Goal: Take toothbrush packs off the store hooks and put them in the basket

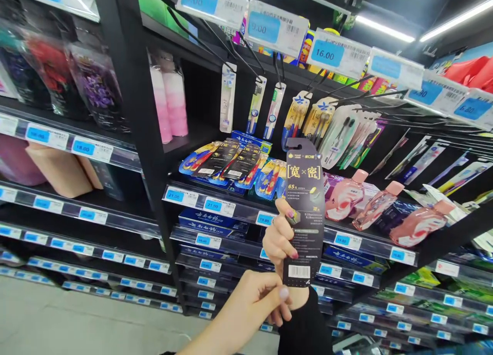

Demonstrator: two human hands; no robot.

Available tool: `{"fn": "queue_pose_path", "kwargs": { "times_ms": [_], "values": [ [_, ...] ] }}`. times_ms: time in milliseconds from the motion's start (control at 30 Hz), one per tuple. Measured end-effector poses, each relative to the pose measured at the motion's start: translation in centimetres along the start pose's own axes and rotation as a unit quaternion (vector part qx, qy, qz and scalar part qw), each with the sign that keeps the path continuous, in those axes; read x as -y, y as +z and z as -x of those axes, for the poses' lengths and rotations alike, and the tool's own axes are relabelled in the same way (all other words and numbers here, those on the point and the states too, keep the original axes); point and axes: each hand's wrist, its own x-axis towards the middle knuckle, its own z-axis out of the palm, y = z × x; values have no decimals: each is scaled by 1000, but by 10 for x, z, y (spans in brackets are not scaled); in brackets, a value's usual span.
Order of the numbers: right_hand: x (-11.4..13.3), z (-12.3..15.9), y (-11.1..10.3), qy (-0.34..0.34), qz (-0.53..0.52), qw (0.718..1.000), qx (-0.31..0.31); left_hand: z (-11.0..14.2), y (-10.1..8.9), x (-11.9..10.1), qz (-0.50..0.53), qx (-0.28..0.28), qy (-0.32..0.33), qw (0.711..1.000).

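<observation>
A black toothbrush pack (304, 211) with gold lettering, a hang hole and a barcode is held upright, its printed card facing me. My right hand (281, 237), coming from a black sleeve, has its fingers curled around the pack's left edge. Below it, my left hand (260, 298) crosses in front of my right wrist, fingers bent and thumb drawn in at the pack's lower left corner. Whether that hand pinches anything is unclear. Behind the pack, similar toothbrush packs (227, 162) lie in a row on the shelf.
Toothbrush packs (296, 118) hang from hooks above. Pink mouthwash bottles (346, 193) stand to the right, pink-and-white bottles (175, 103) to the left. A black upright post (134, 108) divides the shelving. Price tags (219, 206) line the shelf edges. Pale floor (77, 319) shows at lower left.
</observation>
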Motion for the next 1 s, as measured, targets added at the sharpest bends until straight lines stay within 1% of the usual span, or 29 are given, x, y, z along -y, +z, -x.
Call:
{"fn": "queue_pose_path", "kwargs": {
  "times_ms": [33,100,167,200,233,267,300,333,367,433,467,533,567,600,633,667,700,733,767,800,833,867,900,1000],
  "values": [
    [0,0,3,-3,2,1000,-3,0,1,1,4,-7,-3,1000],
    [0,2,8,-13,32,999,-29,0,3,2,-7,-12,4,1000],
    [1,4,14,-30,97,991,-84,1,3,1,-35,-18,17,999],
    [4,4,18,-33,144,981,-128,1,2,0,-52,-23,24,998],
    [8,4,21,-32,201,962,-183,2,0,-1,-66,-29,31,997],
    [13,2,25,-30,271,930,-245,3,-1,-2,-78,-35,38,996],
    [21,0,28,-30,352,883,-308,3,-3,-3,-89,-42,44,994],
    [32,-5,29,-31,437,821,-366,4,-5,-4,-96,-48,48,993],
    [43,-10,29,-38,521,749,-408,5,-7,-4,-102,-54,49,992],
    [70,-26,24,-49,654,602,-455,6,-11,-4,-106,-67,45,991],
    [83,-36,20,-39,702,537,-466,7,-13,-3,-108,-70,41,991],
    [105,-59,11,12,779,412,-472,9,-15,-1,-109,-73,37,991],
    [112,-72,7,44,814,341,-468,10,-16,0,-112,-74,38,990],
    [116,-85,4,76,843,265,-462,11,-16,1,-117,-73,40,990],
    [118,-98,2,106,865,190,-452,11,-16,2,-119,-72,40,989],
    [116,-112,-1,135,879,123,-440,11,-16,2,-120,-71,39,989],
    [112,-125,-3,165,886,68,-427,11,-16,2,-120,-70,34,990],
    [106,-137,-7,193,891,25,-409,11,-15,2,-120,-68,29,990],
    [98,-149,-13,219,896,-5,-385,11,-15,2,-121,-66,24,990],
    [89,-158,-21,244,900,-26,-359,11,-15,2,-126,-65,21,990],
    [80,-166,-30,268,902,-39,-336,11,-14,1,-136,-64,20,988],
    [71,-172,-41,290,900,-45,-321,11,-14,0,-149,-64,21,987],
    [62,-177,-52,312,896,-45,-313,12,-14,0,-163,-64,24,984],
    [42,-183,-83,362,871,-27,-331,17,-17,0,-199,-76,25,977]
  ]
}}
